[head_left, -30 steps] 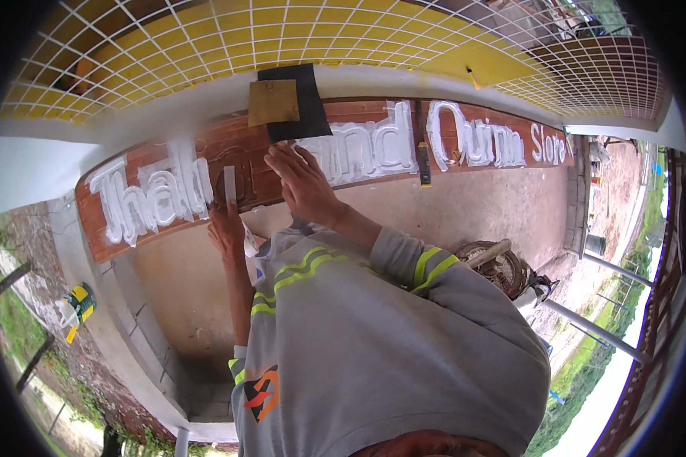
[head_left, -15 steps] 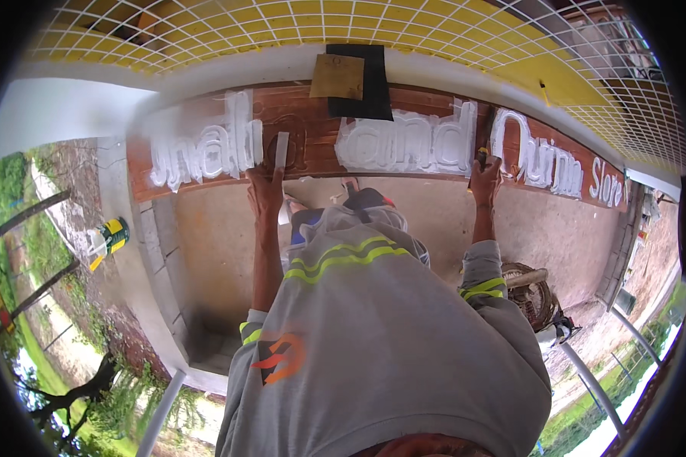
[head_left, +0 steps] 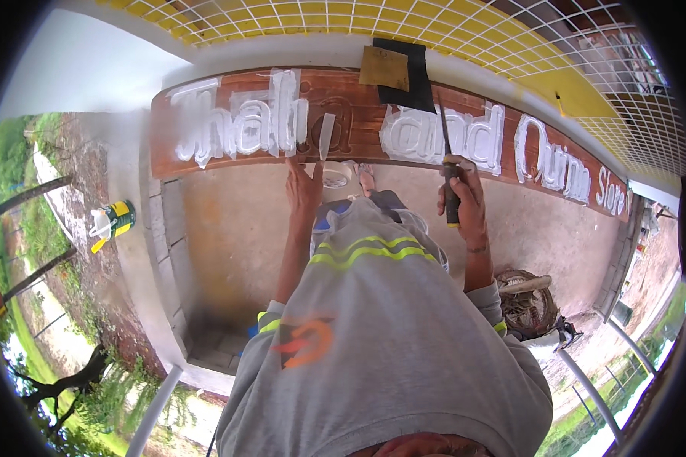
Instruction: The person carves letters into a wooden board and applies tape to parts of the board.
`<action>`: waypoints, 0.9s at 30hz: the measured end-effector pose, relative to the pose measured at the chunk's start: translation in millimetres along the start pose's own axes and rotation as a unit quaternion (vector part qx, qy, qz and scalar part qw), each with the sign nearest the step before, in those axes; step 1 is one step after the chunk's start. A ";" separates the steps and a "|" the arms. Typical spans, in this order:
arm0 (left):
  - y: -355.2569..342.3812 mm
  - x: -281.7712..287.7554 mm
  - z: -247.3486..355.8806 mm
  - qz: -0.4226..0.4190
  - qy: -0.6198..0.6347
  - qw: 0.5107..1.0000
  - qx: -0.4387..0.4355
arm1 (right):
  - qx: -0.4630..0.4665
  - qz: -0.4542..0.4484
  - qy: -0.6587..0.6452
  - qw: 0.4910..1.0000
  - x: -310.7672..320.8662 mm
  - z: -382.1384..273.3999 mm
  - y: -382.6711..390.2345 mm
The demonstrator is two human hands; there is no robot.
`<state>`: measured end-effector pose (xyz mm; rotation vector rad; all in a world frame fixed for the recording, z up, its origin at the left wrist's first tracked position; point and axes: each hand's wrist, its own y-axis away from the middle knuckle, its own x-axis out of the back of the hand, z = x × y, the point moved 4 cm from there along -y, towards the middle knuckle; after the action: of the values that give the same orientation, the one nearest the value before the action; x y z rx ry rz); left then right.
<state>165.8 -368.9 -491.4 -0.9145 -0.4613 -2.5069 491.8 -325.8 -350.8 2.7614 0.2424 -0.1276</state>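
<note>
In front of me is a long reddish-brown wooden sign board [head_left: 358, 141] with carved letters. Most letters are covered by pale white strips or coating; one letter [head_left: 334, 129] left of the middle shows bare brown wood. My left hand [head_left: 305, 186] is at the board's lower edge, thumb at the lower end of a narrow pale strip [head_left: 326, 137], which it appears to hold. My right hand [head_left: 466, 196] grips a slim tool [head_left: 451, 186] with a black handle, yellow at its lower end. The tool's thin dark blade points up, over or just before the board.
Black and tan sheets [head_left: 404, 75] overlap the board's top edge. Behind it runs a white wire grille [head_left: 305, 19]. A round white thing [head_left: 337, 177] lies near my feet. A green and yellow can [head_left: 118, 221] stands left; a fan-like round object [head_left: 527, 303] is at right.
My right hand has come away from the board's lower edge, leftward and back, and now shows the tool upright. My left hand stays by the pale strip. The whole view has shifted.
</note>
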 end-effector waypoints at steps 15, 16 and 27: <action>51.5 94.0 116.1 -0.113 -0.014 0.939 -0.326 | -0.146 -0.332 0.087 0.928 -143.1 -36.1 3.4; 48.6 97.0 116.7 -0.107 -0.016 0.941 -0.321 | -0.151 -0.361 0.063 0.918 -142.7 -39.1 2.3; 57.4 79.0 148.4 -0.143 0.078 0.950 -0.265 | 0.258 -0.240 0.445 0.823 -145.2 28.9 -60.3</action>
<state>217.8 -374.2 -321.7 -0.8671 0.1598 -3.0144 336.5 -303.0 -381.3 2.9702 1.3083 1.1585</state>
